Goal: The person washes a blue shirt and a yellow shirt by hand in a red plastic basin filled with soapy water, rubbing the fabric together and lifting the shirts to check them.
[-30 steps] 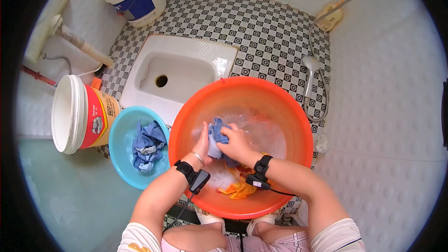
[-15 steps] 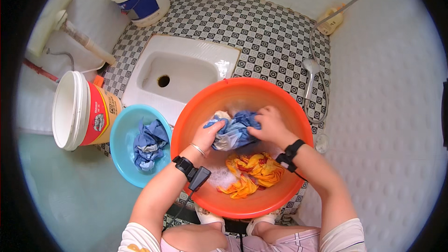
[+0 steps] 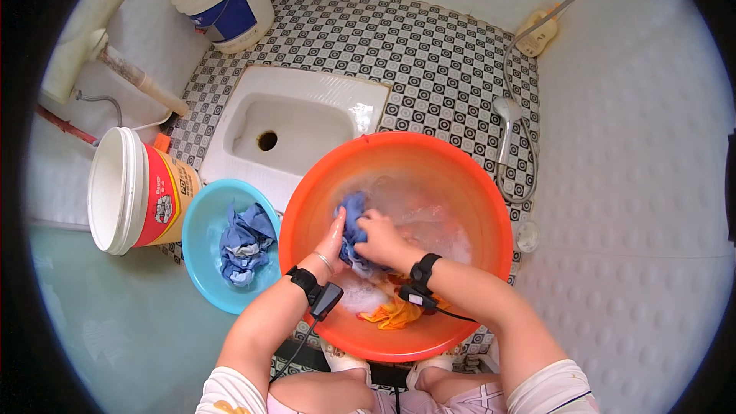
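Note:
A wet blue cloth garment point(image 3: 353, 208) with paler patches is bunched between my hands over the left half of a large orange basin point(image 3: 479, 184). My left hand point(image 3: 331, 239) grips its left side, thumb up along the fabric. From the right, my right hand point(image 3: 386, 241) presses curled fingers into the same cloth. Sudsy water lies beneath. An orange-yellow cloth with red patches point(image 3: 392, 313) rests in the near part of the basin, partly hidden by my right forearm. Both wrists carry black straps with small devices.
At the left stands a light blue basin point(image 3: 198, 249) holding a crumpled blue cloth point(image 3: 247, 241). Beside it a white-and-red bucket point(image 3: 146, 192) leans. Beyond are a squat toilet point(image 3: 314, 80), another bucket point(image 3: 230, 11), a shower head point(image 3: 507, 111) with hose, and a yellowish bottle point(image 3: 537, 34).
Both hands have drawn the blue cloth into a tighter bunch further left. My right hand moved left and nearer, its forearm now covering part of the orange-yellow cloth.

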Demonstrator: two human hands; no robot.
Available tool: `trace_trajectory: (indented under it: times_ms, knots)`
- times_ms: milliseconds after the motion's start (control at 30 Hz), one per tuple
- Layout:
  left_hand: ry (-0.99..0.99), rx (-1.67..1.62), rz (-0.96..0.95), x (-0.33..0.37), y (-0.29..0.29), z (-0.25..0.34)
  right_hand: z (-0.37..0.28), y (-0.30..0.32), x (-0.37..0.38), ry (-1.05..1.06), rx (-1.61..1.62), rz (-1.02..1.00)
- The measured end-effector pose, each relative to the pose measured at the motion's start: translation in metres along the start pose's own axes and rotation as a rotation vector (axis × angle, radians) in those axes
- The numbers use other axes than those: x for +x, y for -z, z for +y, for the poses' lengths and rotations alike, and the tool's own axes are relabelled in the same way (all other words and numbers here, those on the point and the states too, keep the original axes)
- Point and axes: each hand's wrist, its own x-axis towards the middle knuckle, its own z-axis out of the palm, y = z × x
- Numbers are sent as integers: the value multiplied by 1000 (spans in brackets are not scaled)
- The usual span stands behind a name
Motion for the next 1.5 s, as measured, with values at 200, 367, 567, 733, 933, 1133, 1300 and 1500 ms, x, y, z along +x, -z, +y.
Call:
trace_trajectory:
  times_ms: [200, 367, 567, 733, 933, 1133, 1300, 1500]
  knots:
    - [-59, -34, -139, 17, 14, -5, -33, 16, -16, 451, -34, 63]
    - [-187, -50, -105, 0, -23, 4, -11, 58, -9, 632, -220, -31]
    - [-290, 716, 106, -11, -15, 30, 25, 132, -10, 22, -608, -96]
    - [-538, 1081, 604, 8, -7, -1, 95, 91, -10, -692, -140, 217]
    - [34, 197, 2, 2, -1, 3, 39, 15, 11, -342, 62, 28]
    - [-18, -23, -236, -12, -12, 6, -21, 6, -14, 232, 12, 159]
    - [58, -90, -298, -12, -18, 3, -25, 18, -18, 390, -69, 96]
    - [-164, -19, -213, -10, -37, 9, -8, 52, -11, 522, -175, 120]
